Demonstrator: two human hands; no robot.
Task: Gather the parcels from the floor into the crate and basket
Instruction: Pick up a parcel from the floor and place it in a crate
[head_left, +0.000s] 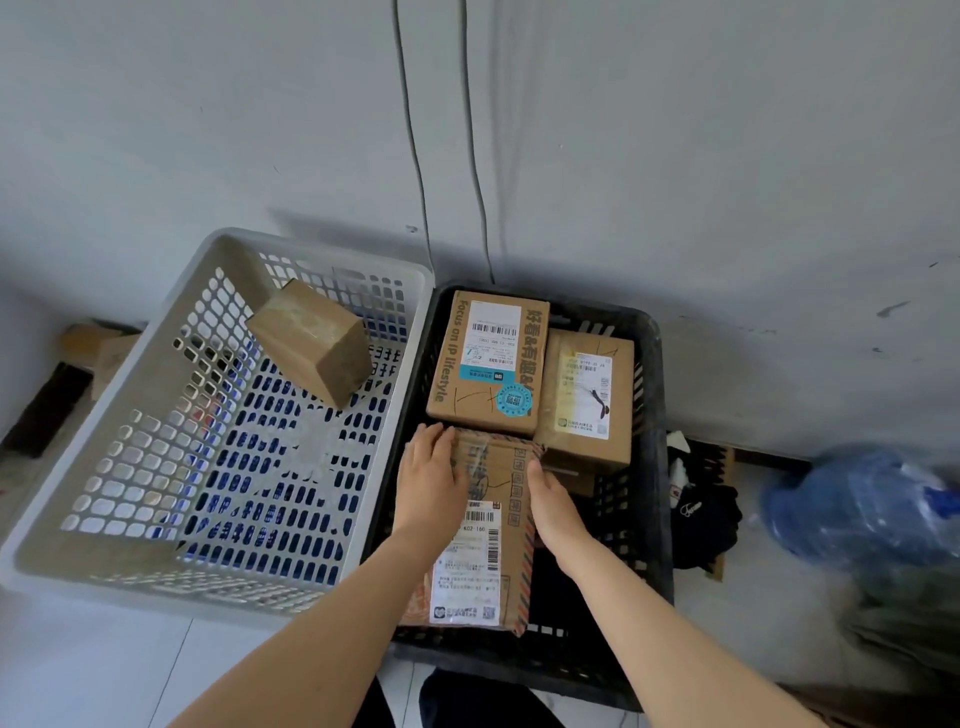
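A long parcel (480, 530) is gripped between the two hands at lower centre of the frame. The left hand (428, 483) is laid flat on its left top edge, and the right hand (553, 506) is pressed against its right side. The parcel is held inside the black crate (657, 467), lengthwise along the crate's left wall, its far end touching a printed box (485, 361).

The step in hand appears to be the setting-down of this parcel in the crate. The next move would call for it to be lowered flat, both hands to be let go, and the hands to be drawn back towards the bottom of the frame.

Room is tight at the far end of the crate. The printed box and a second box (587, 400) just beside it fill the back half. The near right part of the crate, below the right hand, looks bare and dark. The crate's left rim is close to the left hand.

The white basket (156, 415) fills the left of the frame, its rim touching or nearly touching the crate. One small box (311, 340) lies tilted in its upper part; the rest of its floor is open.

To the right of the crate, dark cloth (704, 514) and a blurred blue bag (872, 509) are seen on the floor (93, 670). No parcel can be made out with certainty on the floor.
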